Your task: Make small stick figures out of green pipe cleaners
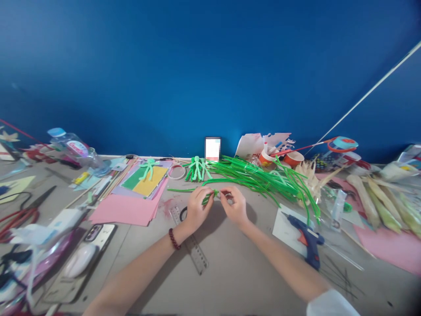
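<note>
My left hand (198, 206) pinches a green pipe cleaner (215, 193) whose straight end sticks out to the left past the knuckles. Close by on the right, the fingertips of my right hand (235, 206) are pressed together at the tip of the same piece; the exact grip is partly hidden. Behind the hands lies a large bundle of green pipe cleaners (243, 172). Small green pipe-cleaner figures (197, 166) stand by the wall, and another light green figure (149, 168) lies on coloured sheets. A clear ruler (196, 254) rests under my left wrist.
Pink paper (125, 210), a phone (98, 239) and a white mouse (80, 260) lie on the left, with scissors (29, 213) farther out. On the right are a blue glue gun (307, 241), paper cups (292, 158) and corn husks (381, 202). A blue wall (210, 79) bounds the table.
</note>
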Tool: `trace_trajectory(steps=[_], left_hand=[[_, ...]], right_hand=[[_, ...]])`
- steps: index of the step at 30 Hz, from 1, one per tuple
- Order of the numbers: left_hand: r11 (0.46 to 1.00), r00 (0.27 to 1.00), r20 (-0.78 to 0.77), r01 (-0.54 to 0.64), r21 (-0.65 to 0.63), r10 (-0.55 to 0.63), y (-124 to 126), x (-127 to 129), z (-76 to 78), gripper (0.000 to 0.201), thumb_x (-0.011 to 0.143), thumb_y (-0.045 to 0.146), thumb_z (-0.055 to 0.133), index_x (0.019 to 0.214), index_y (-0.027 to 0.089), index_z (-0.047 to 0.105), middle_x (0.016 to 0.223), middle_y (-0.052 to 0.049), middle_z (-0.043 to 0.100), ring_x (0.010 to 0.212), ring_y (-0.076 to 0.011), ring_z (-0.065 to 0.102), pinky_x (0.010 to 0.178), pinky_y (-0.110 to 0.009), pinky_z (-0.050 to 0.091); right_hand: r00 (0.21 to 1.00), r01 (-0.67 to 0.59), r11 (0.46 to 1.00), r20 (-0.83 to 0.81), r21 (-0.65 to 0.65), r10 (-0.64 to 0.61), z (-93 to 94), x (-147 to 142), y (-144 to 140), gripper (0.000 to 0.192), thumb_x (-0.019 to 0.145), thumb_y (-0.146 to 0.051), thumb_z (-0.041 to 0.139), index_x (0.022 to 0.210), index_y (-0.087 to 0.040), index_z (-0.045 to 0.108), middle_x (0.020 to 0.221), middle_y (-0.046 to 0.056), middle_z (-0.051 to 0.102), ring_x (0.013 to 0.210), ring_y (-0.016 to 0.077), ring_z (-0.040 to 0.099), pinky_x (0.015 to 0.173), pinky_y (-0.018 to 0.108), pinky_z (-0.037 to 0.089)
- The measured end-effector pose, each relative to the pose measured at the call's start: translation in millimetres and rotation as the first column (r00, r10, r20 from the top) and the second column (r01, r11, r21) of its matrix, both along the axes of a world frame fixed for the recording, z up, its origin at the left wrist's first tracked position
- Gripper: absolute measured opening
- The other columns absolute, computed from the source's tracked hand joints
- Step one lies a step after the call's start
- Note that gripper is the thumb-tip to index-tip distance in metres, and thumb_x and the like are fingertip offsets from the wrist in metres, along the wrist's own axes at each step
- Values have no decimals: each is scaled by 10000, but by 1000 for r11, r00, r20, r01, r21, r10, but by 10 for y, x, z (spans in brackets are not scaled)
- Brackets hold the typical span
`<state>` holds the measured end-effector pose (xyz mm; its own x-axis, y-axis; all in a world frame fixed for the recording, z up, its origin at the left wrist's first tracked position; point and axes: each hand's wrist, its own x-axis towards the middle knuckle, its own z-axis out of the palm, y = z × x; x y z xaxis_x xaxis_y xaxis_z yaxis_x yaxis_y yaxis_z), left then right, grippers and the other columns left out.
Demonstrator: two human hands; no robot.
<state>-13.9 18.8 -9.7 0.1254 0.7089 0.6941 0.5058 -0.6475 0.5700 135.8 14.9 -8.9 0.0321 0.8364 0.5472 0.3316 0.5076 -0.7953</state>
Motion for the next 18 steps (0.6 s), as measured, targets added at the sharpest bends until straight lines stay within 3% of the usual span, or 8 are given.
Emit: trace_trajectory(steps=[4, 9, 15, 18], left_hand=[[1000, 1000, 16, 13, 1, -13, -8, -15, 8, 102, 836, 150, 515, 908, 188, 577, 886, -49, 628, 868, -168, 586, 804, -322, 472], [998, 997, 47, 60, -15, -59, -21, -15, 15, 109, 819, 143, 535, 910, 181, 580, 899, -55, 634, 876, -169, 595, 809, -316, 473], [995, 989, 117, 97, -39, -91, -4, -14, 50, 54, 834, 186, 546, 855, 181, 596, 846, -51, 634, 827, -165, 598, 763, -307, 483], [991, 981, 169, 111, -79, -96, -11, -3, 96, 74, 836, 214, 551, 804, 177, 607, 818, -49, 626, 798, -164, 595, 736, -300, 487]], right_hand=[[991, -119, 990, -73, -75, 114, -47, 25, 65, 143, 822, -257, 545, 926, -210, 632, 938, 72, 614, 768, 157, 606, 617, 261, 547], [970, -194, 972, -175, -133, 170, -84, 10, 93, 123, 821, -285, 558, 860, -205, 643, 885, 53, 612, 703, 146, 605, 560, 249, 565], [971, -198, 976, -152, -92, 182, -29, 9, 74, 124, 827, -277, 541, 839, -202, 639, 865, 54, 602, 695, 142, 599, 550, 243, 552], [985, -164, 986, -49, -24, 163, 11, 32, 75, 107, 826, -249, 541, 826, -208, 639, 831, 52, 618, 703, 147, 597, 591, 259, 543]])
